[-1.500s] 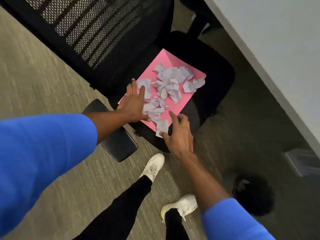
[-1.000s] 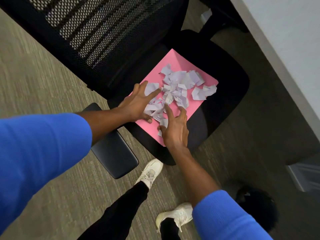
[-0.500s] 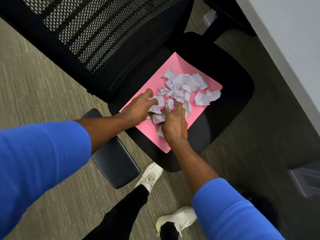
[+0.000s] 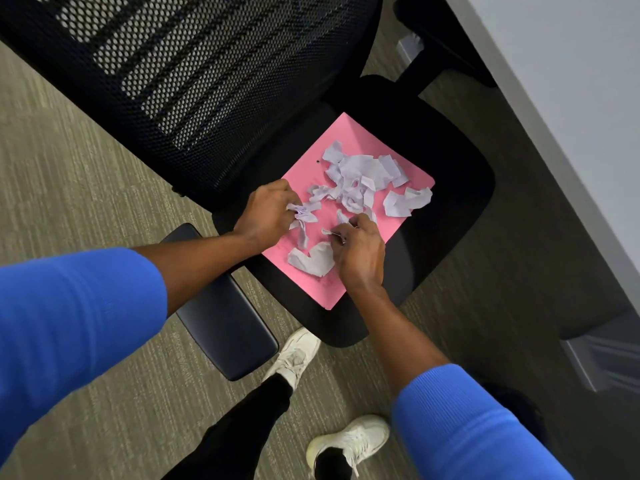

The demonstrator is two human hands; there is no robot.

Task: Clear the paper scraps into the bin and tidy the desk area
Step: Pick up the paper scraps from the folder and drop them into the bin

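Observation:
A pink sheet (image 4: 360, 136) lies on the black seat of an office chair (image 4: 460, 188). Torn pale lilac paper scraps (image 4: 360, 178) are heaped on it, with a larger scrap (image 4: 311, 259) near its front corner. My left hand (image 4: 265, 213) rests on the sheet's left edge, fingers closed on a crumpled bunch of scraps. My right hand (image 4: 358, 252) sits at the sheet's near side, fingertips pinched on a small scrap. A dark round shape at the lower right, mostly behind my right sleeve, may be the bin.
The chair's mesh backrest (image 4: 194, 71) rises at the upper left and its armrest (image 4: 221, 306) juts out below my left forearm. A white desk (image 4: 571, 98) runs along the right. My two white shoes (image 4: 294, 358) stand on the grey-green carpet.
Both hands swept inward over the scraps and closed their fingers on them. The pile near the front has been pulled apart, leaving one larger scrap by the right hand.

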